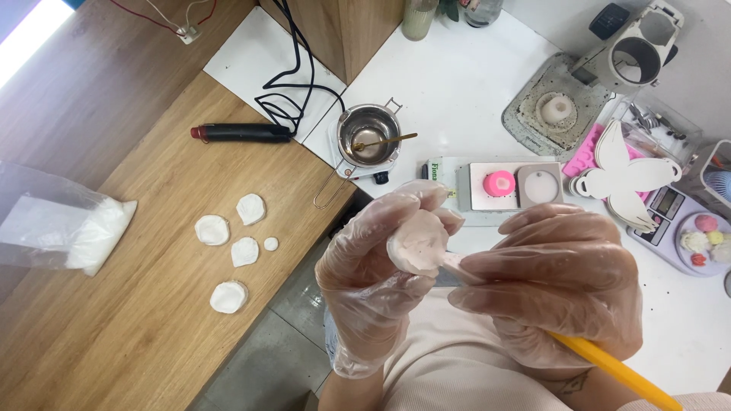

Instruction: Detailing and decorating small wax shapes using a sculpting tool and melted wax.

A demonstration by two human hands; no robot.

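Looking down on a work corner: wooden bench (145,335) on the left, white table (449,84) on the right, strip of grey floor (266,365) in between.

Closest in, both hands in thin clear gloves. Left hand (373,266) curled around a pale shell-shaped wax piece (417,243), fingers wrapped over its top and thumb under it, so narrow and holding. Right hand (556,281) closed around a yellow tool handle (617,369), index finger stretched toward the wax piece and touching its lower edge. Can't see the tool's tip, hidden behind the fingers.

Wax piece held in mid-air above the table's near edge, over the lap.

On the bench, five small white wax shapes (236,251) lying loose in a cluster, well apart from the hands. Further left, a clear plastic bag of white flakes (84,228). Beyond those, a black stick lighter with a red end (240,132) next to a coil of black cable (297,91).

On the table just past the hands, a grey tray with a pink round mould (500,183) and a pale round one (539,186) side by side. Behind that, a small metal melting pot (369,137) with a gold spoon (384,141) resting in it. Far right, white butterfly-shaped cutouts (624,179), a small scale with coloured wax bits (697,232), and a grey machine (636,49) at the back.
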